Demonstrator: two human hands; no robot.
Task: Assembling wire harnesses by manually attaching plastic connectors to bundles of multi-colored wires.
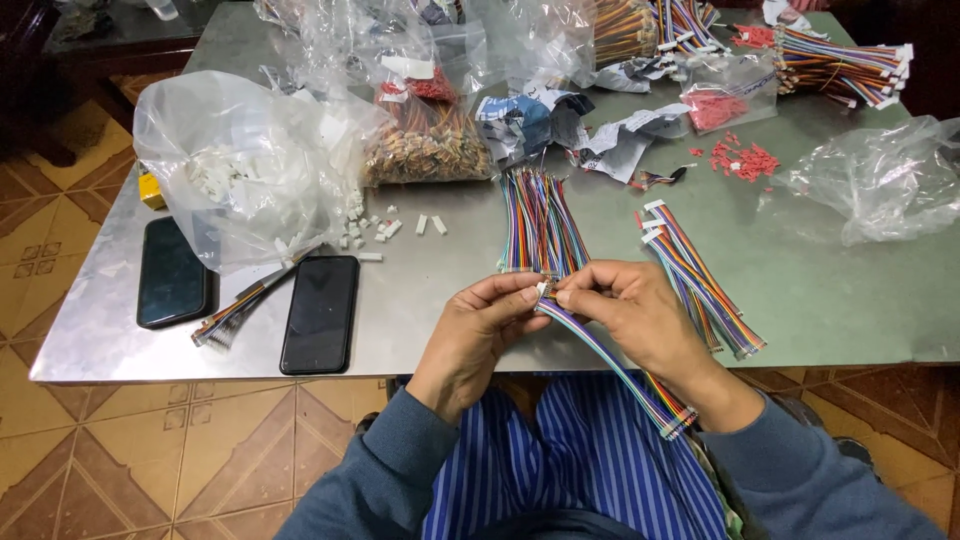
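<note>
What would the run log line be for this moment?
left hand: pinches white connector | right hand: holds rainbow ribbon cable | loose cable bundle behind on table

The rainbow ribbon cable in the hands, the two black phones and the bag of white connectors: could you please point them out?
Rainbow ribbon cable (600, 350): head view, mid-length below the hands.
Black phones (320, 312): head view, right phone's screen.
Clear plastic bag of white connectors (235, 170): head view, bag's middle.
</note>
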